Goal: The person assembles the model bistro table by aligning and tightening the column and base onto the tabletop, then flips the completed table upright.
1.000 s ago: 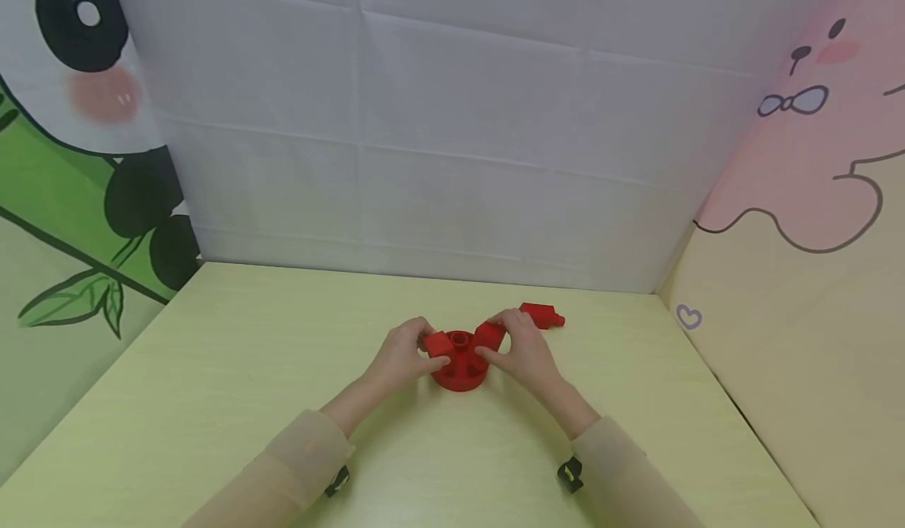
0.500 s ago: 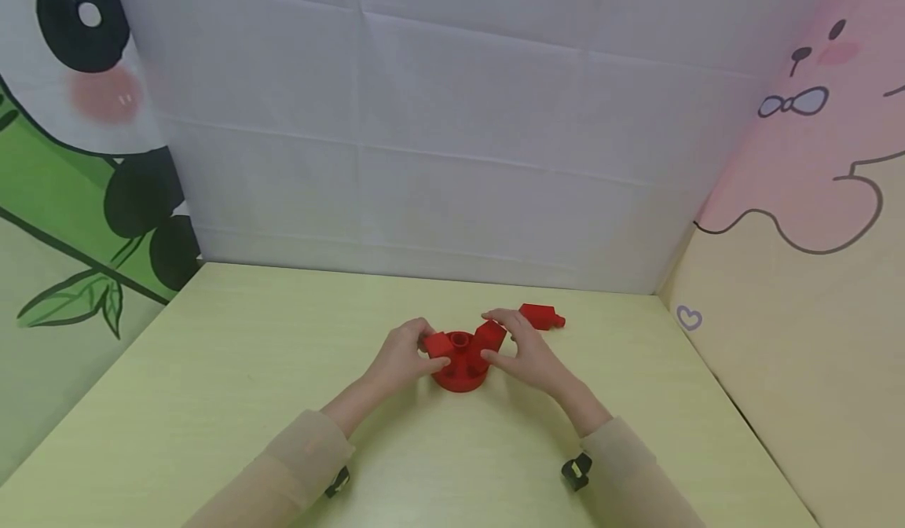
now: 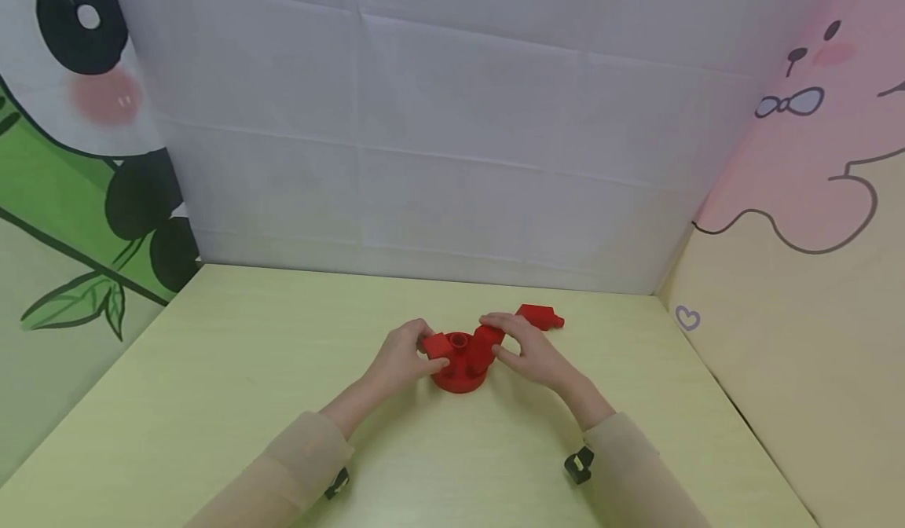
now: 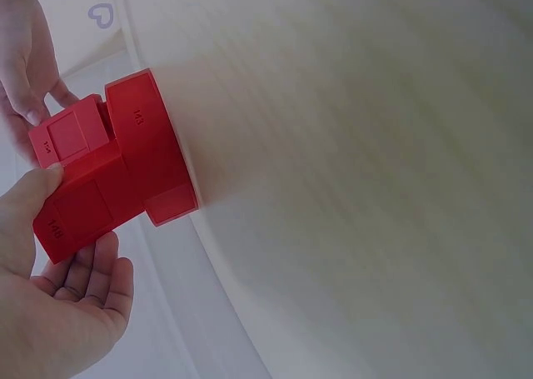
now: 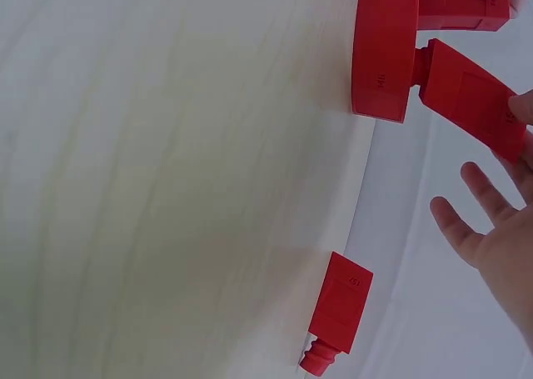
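Pinching the left block (image 4: 87, 208), the left hand (image 3: 404, 355) keeps its thumb on one side and its bent fingers on the other. The right hand (image 3: 532, 353) pinches the right block (image 5: 470, 100) with thumb and finger; its other fingers are spread apart in the right wrist view. Both blocks are red and meet the round base (image 4: 150, 137), which sits on the table (image 3: 452, 457) just below the middle of the head view. How deep they go in is hard to tell.

The left block's long way runs from lower left to upper right in the left wrist view. The right block slants in the right wrist view, thin neck at upper left, wide end at lower right. The hands hide part of each block, and the top edge cuts off the base there.

A loose block (image 5: 341, 300) lies at the bottom of that view, its knob pointing down and left. I can read "143" on the base and "148" on the left block. The numbers on the other two are too small to be sure.
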Tool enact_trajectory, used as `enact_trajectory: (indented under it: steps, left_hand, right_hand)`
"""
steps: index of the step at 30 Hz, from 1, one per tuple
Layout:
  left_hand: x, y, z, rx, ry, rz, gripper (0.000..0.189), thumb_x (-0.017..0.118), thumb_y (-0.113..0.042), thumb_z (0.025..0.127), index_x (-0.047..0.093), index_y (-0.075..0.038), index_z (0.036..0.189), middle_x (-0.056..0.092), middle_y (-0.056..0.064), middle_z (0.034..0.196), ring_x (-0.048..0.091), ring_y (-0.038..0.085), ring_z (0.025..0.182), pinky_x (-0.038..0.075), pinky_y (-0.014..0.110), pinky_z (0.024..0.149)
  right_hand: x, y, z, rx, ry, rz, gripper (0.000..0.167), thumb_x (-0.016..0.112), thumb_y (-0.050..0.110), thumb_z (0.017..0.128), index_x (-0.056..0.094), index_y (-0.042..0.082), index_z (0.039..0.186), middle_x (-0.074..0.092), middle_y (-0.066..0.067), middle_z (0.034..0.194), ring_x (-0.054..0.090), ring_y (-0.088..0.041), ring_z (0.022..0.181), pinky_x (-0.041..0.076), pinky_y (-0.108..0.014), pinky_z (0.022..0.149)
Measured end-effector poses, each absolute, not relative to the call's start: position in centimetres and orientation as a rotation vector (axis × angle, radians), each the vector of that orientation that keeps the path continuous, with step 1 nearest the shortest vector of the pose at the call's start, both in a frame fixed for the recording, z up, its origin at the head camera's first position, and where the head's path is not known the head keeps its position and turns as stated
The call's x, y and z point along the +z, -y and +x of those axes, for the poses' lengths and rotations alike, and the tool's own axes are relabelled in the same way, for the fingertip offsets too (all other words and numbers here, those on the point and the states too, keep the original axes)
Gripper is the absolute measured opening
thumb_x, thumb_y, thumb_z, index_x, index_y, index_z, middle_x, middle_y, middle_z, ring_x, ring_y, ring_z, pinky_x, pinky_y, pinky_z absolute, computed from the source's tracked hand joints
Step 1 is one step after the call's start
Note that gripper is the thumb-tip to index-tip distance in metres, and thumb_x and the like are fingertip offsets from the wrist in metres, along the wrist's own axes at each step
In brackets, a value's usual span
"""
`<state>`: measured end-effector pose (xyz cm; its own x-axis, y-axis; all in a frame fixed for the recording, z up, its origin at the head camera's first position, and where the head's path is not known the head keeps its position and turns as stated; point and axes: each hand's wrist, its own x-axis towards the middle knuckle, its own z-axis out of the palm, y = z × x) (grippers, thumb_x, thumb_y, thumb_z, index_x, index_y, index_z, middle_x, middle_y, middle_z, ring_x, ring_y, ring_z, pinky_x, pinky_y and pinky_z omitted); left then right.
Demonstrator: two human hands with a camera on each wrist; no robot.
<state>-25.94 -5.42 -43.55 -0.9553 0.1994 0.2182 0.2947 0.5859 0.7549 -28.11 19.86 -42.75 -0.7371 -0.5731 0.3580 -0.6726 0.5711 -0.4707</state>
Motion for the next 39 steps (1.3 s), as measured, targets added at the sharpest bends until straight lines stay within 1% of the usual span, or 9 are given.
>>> enact_trajectory:
  steps: [4, 8, 12, 16, 22, 27, 30, 35, 39]
  left_hand:
    - [-43.6, 5.4, -25.9, -1.316, 2.700, -0.421, 0.030, 0.081, -0.018, 0.073, 0.058, -0.011, 0.092, 0.058, -0.004, 0.084, 0.055, 0.017, 0.081, 0.048, 0.027, 0.066]
    - [-43.6, 5.5, -25.9, -1.316, 2.697, -0.426, 0.030, 0.081, -0.017, 0.073, 0.058, -0.011, 0.092, 0.058, -0.004, 0.084, 0.056, 0.018, 0.081, 0.048, 0.027, 0.066]
    - [-43.6, 5.5, -25.9, -1.316, 2.699, -0.424, 0.030, 0.081, -0.017, 0.073, 0.058, -0.011, 0.092, 0.058, -0.004, 0.084, 0.056, 0.018, 0.081, 0.048, 0.026, 0.065]
    - [-43.6, 5.5, -25.9, -1.316, 2.698, -0.420, 0.030, 0.081, -0.017, 0.073, 0.058, -0.011, 0.092, 0.058, -0.004, 0.084, 0.056, 0.019, 0.082, 0.048, 0.026, 0.065]
    - [-43.6, 5.7, -25.9, -1.305, 2.686, -0.437, 0.030, 0.081, -0.016, 0.073, 0.058, -0.010, 0.092, 0.059, -0.003, 0.084, 0.057, 0.020, 0.082, 0.049, 0.027, 0.065]
    - [-43.5, 5.7, -25.8, -1.299, 2.682, -0.442, 0.030, 0.081, -0.016, 0.073, 0.058, -0.010, 0.091, 0.059, -0.003, 0.083, 0.058, 0.021, 0.083, 0.048, 0.027, 0.066]
    - [-43.4, 5.7, -25.8, -1.304, 2.682, -0.443, 0.030, 0.081, -0.016, 0.073, 0.058, -0.010, 0.091, 0.058, -0.004, 0.083, 0.057, 0.021, 0.083, 0.048, 0.027, 0.066]
    - [-43.4, 5.7, -25.8, -1.298, 2.677, -0.451, 0.030, 0.082, -0.016, 0.072, 0.059, -0.010, 0.091, 0.058, -0.004, 0.082, 0.057, 0.021, 0.081, 0.048, 0.027, 0.065]
    - [-43.5, 5.7, -25.9, -1.286, 2.675, -0.461, 0.030, 0.081, -0.016, 0.073, 0.059, -0.010, 0.091, 0.058, -0.004, 0.082, 0.056, 0.017, 0.079, 0.048, 0.026, 0.065]
  right_hand:
    - [-42.7, -19.7, -27.9, 0.907, 2.631, 1.015, 0.043, 0.062, 0.013, 0.089, 0.054, 0.013, 0.131, 0.054, -0.004, 0.133, 0.045, -0.024, 0.128, 0.039, -0.047, 0.103]
    - [-42.8, -19.6, -27.6, 0.912, 2.647, 0.910, 0.041, 0.067, 0.018, 0.087, 0.057, 0.014, 0.127, 0.056, -0.002, 0.128, 0.049, -0.022, 0.123, 0.044, -0.043, 0.099]
    - [-42.9, -19.3, -27.3, 0.904, 2.640, 0.793, 0.040, 0.072, 0.024, 0.084, 0.061, 0.015, 0.121, 0.061, 0.000, 0.119, 0.055, -0.019, 0.111, 0.049, -0.039, 0.092]
    - [-43.0, -19.0, -27.0, 0.936, 2.634, 0.682, 0.040, 0.076, 0.029, 0.080, 0.064, 0.016, 0.116, 0.064, 0.003, 0.107, 0.058, -0.015, 0.100, 0.051, -0.036, 0.085]
    - [-43.2, -18.4, -26.6, 1.008, 2.644, 0.564, 0.037, 0.081, 0.030, 0.074, 0.063, 0.015, 0.102, 0.063, 0.007, 0.091, 0.058, -0.016, 0.087, 0.052, -0.036, 0.075]
    - [-43.0, -17.8, -26.1, 1.007, 2.660, 0.504, 0.037, 0.083, 0.029, 0.071, 0.059, 0.014, 0.095, 0.061, 0.009, 0.081, 0.058, -0.020, 0.080, 0.049, -0.027, 0.065]
    - [-42.9, -17.5, -25.8, 1.017, 2.660, 0.486, 0.037, 0.083, 0.029, 0.071, 0.057, 0.015, 0.093, 0.060, 0.009, 0.079, 0.060, -0.023, 0.080, 0.049, -0.026, 0.064]
    - [-42.9, -17.5, -25.6, 0.986, 2.660, 0.478, 0.037, 0.083, 0.030, 0.071, 0.058, 0.015, 0.093, 0.061, 0.008, 0.081, 0.060, -0.026, 0.083, 0.048, -0.027, 0.066]
    - [-42.9, -17.6, -25.6, 0.930, 2.674, 0.492, 0.045, 0.082, 0.034, 0.072, 0.060, 0.014, 0.106, 0.062, 0.006, 0.093, 0.058, -0.022, 0.087, 0.049, -0.029, 0.069]
